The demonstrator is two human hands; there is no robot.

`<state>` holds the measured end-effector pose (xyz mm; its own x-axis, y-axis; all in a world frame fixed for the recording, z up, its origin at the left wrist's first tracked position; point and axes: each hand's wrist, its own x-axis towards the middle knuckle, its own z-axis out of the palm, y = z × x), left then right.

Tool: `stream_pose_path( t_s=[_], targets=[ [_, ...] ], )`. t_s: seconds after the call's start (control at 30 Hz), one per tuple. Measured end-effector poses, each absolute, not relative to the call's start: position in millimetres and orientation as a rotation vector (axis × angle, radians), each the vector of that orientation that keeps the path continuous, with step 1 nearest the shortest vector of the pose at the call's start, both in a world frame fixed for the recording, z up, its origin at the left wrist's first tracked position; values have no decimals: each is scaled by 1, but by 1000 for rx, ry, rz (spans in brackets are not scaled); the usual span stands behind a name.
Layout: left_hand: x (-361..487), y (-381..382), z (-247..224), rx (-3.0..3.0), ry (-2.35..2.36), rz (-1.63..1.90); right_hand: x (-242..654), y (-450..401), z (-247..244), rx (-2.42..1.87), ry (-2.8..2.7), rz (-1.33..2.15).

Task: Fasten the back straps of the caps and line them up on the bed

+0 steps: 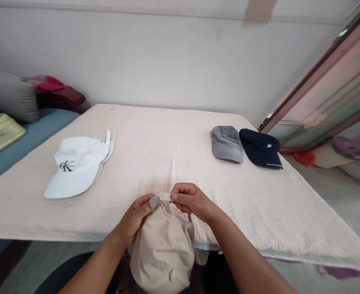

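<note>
A beige cap [164, 253] hangs at the table's near edge, its crown toward me and its back strap at the top. My left hand [135, 216] pinches the cap's back edge beside a small grey patch at the strap's left end. Thumb and fingers of my right hand [192, 200] are closed on the pale strap [165, 197], which is stretched between the two hands. White caps [78, 163], one over another, lie at the left with a CK logo in front. At the right, a grey cap [227, 143] sits beside a navy cap [261, 148].
A cream cloth covers the table [155, 134], which meets a white wall behind. To the left are a grey cushion [11, 94], a yellow item [2, 134] and pink cloth [50, 83]. A framed glass panel [327, 94] and more caps [327, 153] stand at the right.
</note>
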<state>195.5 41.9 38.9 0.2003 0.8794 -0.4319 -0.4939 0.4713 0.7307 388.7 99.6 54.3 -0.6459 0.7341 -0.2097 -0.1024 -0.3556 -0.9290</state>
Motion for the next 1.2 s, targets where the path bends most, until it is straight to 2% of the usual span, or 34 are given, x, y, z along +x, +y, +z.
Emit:
stream_pose_path(
  t_s=[0.47,0.87,1.2],
  targets=[
    [193,42,32,543,1033,1022,393,101,54,-929,-1666,1937],
    [190,42,29,636,1115,961,393,102,55,-888,-1649,1971],
    [189,42,23,703,1144,917,392,103,56,-883,-1767,1845]
  ],
)
